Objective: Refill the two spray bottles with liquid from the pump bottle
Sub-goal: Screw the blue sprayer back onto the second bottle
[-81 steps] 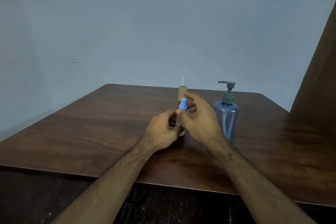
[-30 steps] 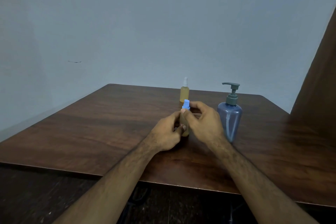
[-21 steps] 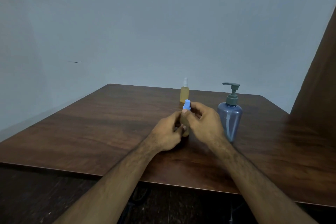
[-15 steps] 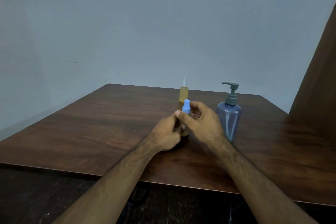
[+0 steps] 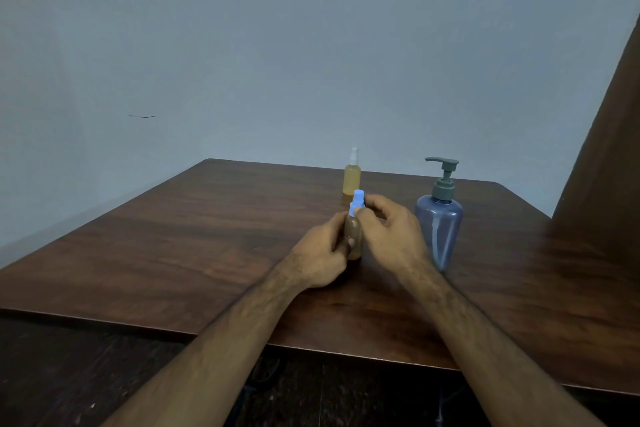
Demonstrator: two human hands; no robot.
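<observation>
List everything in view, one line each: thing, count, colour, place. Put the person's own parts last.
spray bottle with blue cap: 1, amber body, blue top, standing near the middle of the table, held between both hands
spray bottle with white cap: 1, yellow-orange body, white top, upright near the far edge, behind the held bottle
pump bottle: 1, translucent blue-grey body, grey pump head, upright just right of the hands
table: 1, dark brown wood, fills the lower half of the view
wall: 1, pale blue-grey, behind the table
brown panel: 1, dark brown, far right edge
left hand: 1, grips the body of the held bottle
right hand: 1, fingers pinch the blue cap
</observation>
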